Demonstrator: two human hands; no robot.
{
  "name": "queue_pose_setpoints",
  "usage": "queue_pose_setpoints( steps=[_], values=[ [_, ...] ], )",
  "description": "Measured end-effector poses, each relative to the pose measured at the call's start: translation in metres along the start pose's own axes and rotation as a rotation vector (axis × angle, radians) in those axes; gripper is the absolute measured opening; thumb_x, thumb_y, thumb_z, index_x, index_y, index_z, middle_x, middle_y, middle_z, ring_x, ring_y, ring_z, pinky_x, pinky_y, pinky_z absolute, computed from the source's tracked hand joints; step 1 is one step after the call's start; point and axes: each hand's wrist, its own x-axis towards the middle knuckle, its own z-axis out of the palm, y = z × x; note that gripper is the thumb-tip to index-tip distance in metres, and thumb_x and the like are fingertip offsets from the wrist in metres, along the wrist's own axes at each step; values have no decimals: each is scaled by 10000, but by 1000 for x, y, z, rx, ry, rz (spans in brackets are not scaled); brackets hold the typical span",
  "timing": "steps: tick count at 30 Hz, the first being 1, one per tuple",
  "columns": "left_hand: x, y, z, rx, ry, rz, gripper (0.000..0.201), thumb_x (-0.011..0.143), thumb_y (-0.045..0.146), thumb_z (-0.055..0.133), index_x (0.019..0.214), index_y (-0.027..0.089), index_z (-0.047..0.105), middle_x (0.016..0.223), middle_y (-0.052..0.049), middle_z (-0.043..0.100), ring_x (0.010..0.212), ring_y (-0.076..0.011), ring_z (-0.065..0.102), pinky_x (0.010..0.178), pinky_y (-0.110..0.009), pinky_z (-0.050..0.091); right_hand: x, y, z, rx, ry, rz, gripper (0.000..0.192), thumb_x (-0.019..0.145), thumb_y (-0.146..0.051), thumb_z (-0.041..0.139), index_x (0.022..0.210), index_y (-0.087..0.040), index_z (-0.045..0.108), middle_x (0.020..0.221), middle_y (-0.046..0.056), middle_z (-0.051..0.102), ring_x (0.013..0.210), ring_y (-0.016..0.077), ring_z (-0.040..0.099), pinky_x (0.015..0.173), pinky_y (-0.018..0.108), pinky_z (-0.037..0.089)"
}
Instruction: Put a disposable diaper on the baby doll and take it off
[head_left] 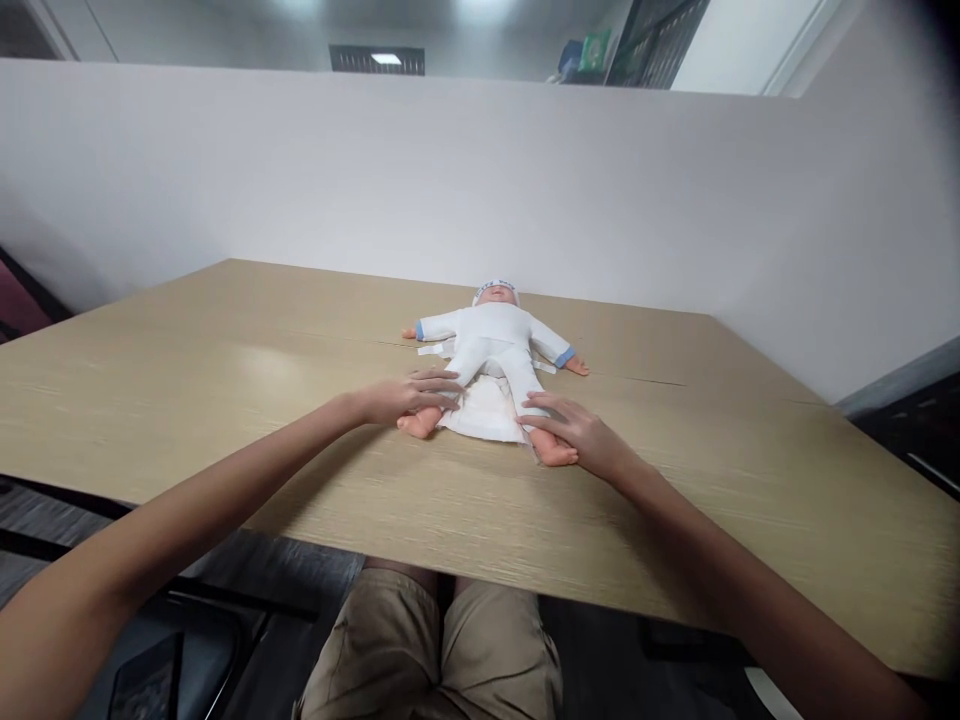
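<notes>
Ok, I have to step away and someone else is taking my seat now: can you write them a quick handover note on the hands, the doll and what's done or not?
Left hand: flat on the doll's leg on its side, fingers over the white cloth.
Right hand: resting on the other leg, by the bare foot.
Doll: on its back on the wooden table, arms out, head away from you, in a white suit and a cap.
Done: suit on body, arms and legs.
Left: the cloth lies spread under the legs, not wrapped; feet bare.
</notes>
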Motion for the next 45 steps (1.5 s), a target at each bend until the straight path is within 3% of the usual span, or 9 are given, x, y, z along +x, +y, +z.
queue_pose_setpoints(
  steps=[6,10,15,19,24,31,35,40,45],
  values=[
    [3,3,-1,-1,-42,-61,784,748,-144,603,1429,223,732,1698,-117,544,1675,-334,360,1359,-568,345,-1,-2,-9,25,-101,67,615,989,-58,516,1498,-354,694,1652,80,582,1561,261,529,1186,487,554],
    [9,11,-6,-82,-56,-156,635,842,-86,615,1363,245,767,1670,-100,579,1658,-324,391,1339,-560,356,5,1,-28,100,-213,140,615,994,-101,508,1511,-378,694,1656,49,592,1480,262,615,1108,432,582],
    [22,36,-7,-40,-34,-241,345,1054,234,571,1366,206,717,1521,-127,668,1521,-360,499,1263,-550,409,15,-24,-33,11,-146,244,492,1051,-231,520,1509,-279,692,1506,103,705,1277,296,730,1044,448,606],
    [28,54,9,66,40,-345,612,929,594,774,1379,204,633,1487,-153,630,1449,-428,470,1213,-582,424,20,-62,-5,-220,-42,304,705,1019,-557,667,1611,-188,563,1417,193,692,1169,374,724,964,503,617],
    [33,57,27,154,115,-417,315,950,301,699,1240,211,616,1379,-141,653,1382,-389,490,1183,-559,437,24,-73,25,-390,8,345,468,1016,-210,605,1481,-204,655,1300,183,696,1168,354,674,928,449,578],
    [45,52,11,-79,261,-572,154,1024,271,538,1154,234,611,1065,-100,704,1183,-335,577,1024,-490,496,39,-45,10,-296,68,426,297,1059,-174,461,1183,-234,724,1026,89,712,896,267,658,728,372,473],
    [68,34,-15,-215,372,-591,265,1099,449,441,1034,232,578,1055,-73,670,1044,-289,596,970,-458,477,63,-23,-4,-108,172,527,275,1101,-298,418,1050,-238,681,1030,80,696,844,256,653,708,376,462],
    [108,-21,-34,-251,474,-576,261,1073,437,447,953,225,541,1099,-75,642,1141,-289,540,1053,-440,427,104,21,-15,68,358,474,278,1082,-390,426,1014,-229,643,1174,125,691,1103,302,664,980,432,504],
    [137,-82,-31,-558,499,-688,232,1039,425,510,928,222,518,932,-17,591,936,-217,553,887,-338,448,141,86,-6,351,244,768,332,1008,-507,509,871,-240,652,887,41,713,879,258,642,857,384,538]
  ],
)
